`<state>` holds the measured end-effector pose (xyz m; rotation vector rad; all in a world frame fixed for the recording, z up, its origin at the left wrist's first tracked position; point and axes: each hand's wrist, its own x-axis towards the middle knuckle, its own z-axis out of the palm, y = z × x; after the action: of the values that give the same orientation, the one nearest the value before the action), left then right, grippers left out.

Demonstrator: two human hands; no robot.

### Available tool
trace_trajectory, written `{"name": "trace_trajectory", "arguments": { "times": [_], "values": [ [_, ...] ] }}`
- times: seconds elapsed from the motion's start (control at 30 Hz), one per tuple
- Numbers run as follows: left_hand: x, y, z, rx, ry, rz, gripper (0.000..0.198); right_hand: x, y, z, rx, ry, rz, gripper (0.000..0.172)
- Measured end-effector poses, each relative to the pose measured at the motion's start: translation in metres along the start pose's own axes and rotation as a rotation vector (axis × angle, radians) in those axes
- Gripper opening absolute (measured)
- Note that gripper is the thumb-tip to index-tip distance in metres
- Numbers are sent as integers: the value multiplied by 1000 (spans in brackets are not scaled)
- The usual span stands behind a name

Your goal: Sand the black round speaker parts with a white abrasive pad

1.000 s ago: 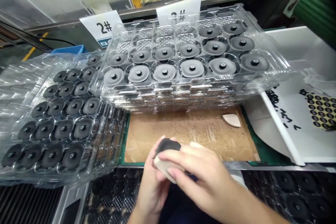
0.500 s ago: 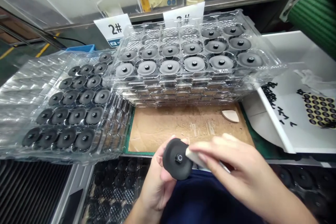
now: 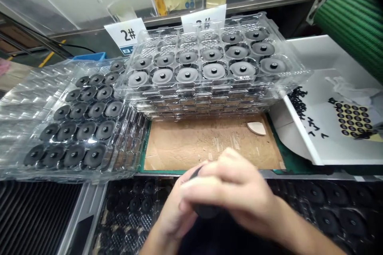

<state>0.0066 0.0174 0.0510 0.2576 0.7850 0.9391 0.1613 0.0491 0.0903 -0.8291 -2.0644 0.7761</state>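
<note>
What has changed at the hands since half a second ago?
The right hand has moved left across the black disc, which is now mostly hidden; the white pad it held is out of sight. No release is visible. The left hand still holds the disc; the other white piece stays on the cardboard.

Right fingers now covering black disc.

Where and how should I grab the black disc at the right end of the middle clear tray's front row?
Probably best to pinch the disc by its central stub, from above: the disc lies flat within the tray with that stub standing up from its middle.
</note>
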Motion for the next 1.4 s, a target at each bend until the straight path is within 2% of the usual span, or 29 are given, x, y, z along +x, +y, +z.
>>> {"name": "trace_trajectory", "arguments": {
  "times": [0.07,0.13,0.2,0.27,0.33,0.4,0.47,0.53,0.7,0.83,0.97,1.1,1.17,1.23,1.27,1.33,1.4],
  "values": [
    [1,1,-1,-34,-73,1,61,-12,19,-2,39,163,173,26],
    [2,1,-4,-107,-137,-6,59,-32,42,0,73,263,488,23],
    [5,2,-8,-196,-155,-38,51,-56,61,8,155,239,750,25],
    [10,1,-12,-277,-133,-88,44,-79,68,23,256,139,869,31],
    [17,0,-15,-356,-61,-127,40,-97,64,41,329,63,901,34],
    [23,0,-18,-418,63,-146,38,-107,55,57,396,7,927,34],
    [27,1,-18,-472,183,-158,42,-110,48,64,440,-22,946,34],
    [29,2,-17,-510,244,-171,46,-108,47,64,459,-27,959,33],
    [27,3,-16,-528,188,-166,48,-106,55,53,455,5,973,34],
    [25,2,-14,-513,199,-168,49,-107,56,56,431,69,999,36],
    [25,3,-16,-500,175,-164,47,-101,59,56,395,139,985,35],
    [23,3,-18,-437,61,-155,42,-80,53,33,324,223,932,33],
    [21,2,-17,-391,42,-157,39,-61,41,18,193,327,818,24],
    [17,0,-14,-334,30,-138,40,-40,27,7,40,378,565,20],
    [15,-2,-12,-294,25,-113,41,-30,21,4,-13,345,404,23],
    [11,-5,-9,-182,22,-50,41,-14,14,2,-67,178,171,28],
    [8,-8,-8,-71,23,-13,40,-6,14,2,-121,-19,125,30]
  ]
}}
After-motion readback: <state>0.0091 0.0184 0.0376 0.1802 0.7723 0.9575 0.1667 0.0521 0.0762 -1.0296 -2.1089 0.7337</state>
